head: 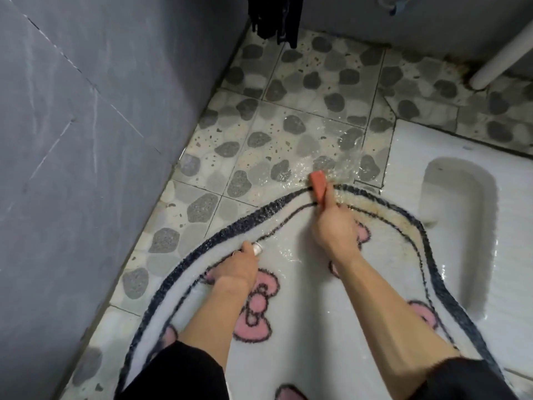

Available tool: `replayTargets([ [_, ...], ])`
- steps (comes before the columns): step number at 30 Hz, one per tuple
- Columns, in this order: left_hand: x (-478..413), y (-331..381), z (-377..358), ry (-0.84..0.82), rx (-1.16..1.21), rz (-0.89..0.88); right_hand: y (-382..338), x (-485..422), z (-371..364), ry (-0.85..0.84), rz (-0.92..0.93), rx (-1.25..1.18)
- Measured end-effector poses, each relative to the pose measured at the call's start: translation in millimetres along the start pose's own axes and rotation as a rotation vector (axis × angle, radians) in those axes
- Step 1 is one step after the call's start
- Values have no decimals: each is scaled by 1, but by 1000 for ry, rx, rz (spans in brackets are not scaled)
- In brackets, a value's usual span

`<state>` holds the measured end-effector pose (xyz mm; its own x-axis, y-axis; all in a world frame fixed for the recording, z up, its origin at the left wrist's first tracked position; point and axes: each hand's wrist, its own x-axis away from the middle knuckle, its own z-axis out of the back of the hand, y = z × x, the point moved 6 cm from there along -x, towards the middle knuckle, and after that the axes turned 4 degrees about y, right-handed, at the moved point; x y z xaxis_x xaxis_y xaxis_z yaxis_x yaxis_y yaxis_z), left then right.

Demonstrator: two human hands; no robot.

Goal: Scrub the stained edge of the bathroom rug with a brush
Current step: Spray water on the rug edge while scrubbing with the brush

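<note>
A white bathroom rug [302, 298] with a dark border and pink bows lies on the floor in front of me. Its far edge [383, 206] is stained yellowish brown and wet. My right hand [334, 226] grips an orange-red brush [317, 184], whose head sits on the rug's far border. My left hand [240, 268] holds a small metal nozzle [257, 248] over the rug near its left border; water glistens on the pile just ahead of it.
A white squat toilet pan [458, 203] lies at the right, partly under the rug's right edge. The pebble-patterned tile floor [288, 116] is wet past the rug. A grey wall [101, 125] stands at the left. A white pipe [496, 64] stands at the far right.
</note>
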<state>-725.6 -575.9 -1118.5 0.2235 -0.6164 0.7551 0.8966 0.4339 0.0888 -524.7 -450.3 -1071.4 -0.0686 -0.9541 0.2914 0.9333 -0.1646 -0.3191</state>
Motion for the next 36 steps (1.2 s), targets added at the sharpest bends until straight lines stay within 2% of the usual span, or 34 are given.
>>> replayTargets([
  [3,1,3,3,-16,-14,10,-7,85,-27,-126,102,-64],
  [5,3,7,7,-8,-18,-2,4,130,-28,-280,140,14],
  [6,5,8,9,-2,-20,-11,10,123,-26,-294,174,73],
  [8,6,9,8,2,-28,-15,16,70,-18,-200,192,154],
  [10,4,7,7,-6,-42,-24,12,11,-1,-12,94,106],
  [12,3,6,7,-2,-36,-16,2,-4,-6,37,-7,-9],
  [14,5,7,8,-11,-32,-7,-17,35,-23,-45,7,-73],
  [17,7,8,11,-21,-84,-13,-28,122,-37,-267,197,2],
  [20,9,9,10,-11,-84,-35,-14,59,-23,-162,253,109],
  [22,8,9,9,-6,-53,-39,-11,4,-9,-51,146,53],
  [24,8,9,8,-5,-52,-41,-12,-10,-16,19,31,-45],
  [27,10,11,13,-14,-68,-29,-32,61,-41,-113,94,-62],
  [29,11,13,19,-28,-67,-19,-33,104,-37,-255,182,32],
  [30,12,14,19,-33,-73,-22,-27,96,-29,-250,228,86],
  [32,14,16,19,-32,-83,-36,-15,43,-14,-167,264,157],
  [34,11,16,18,-20,-71,-40,-7,-7,-3,-25,124,72],
  [36,9,16,20,-10,-64,-34,-12,-19,-12,42,22,-50],
])
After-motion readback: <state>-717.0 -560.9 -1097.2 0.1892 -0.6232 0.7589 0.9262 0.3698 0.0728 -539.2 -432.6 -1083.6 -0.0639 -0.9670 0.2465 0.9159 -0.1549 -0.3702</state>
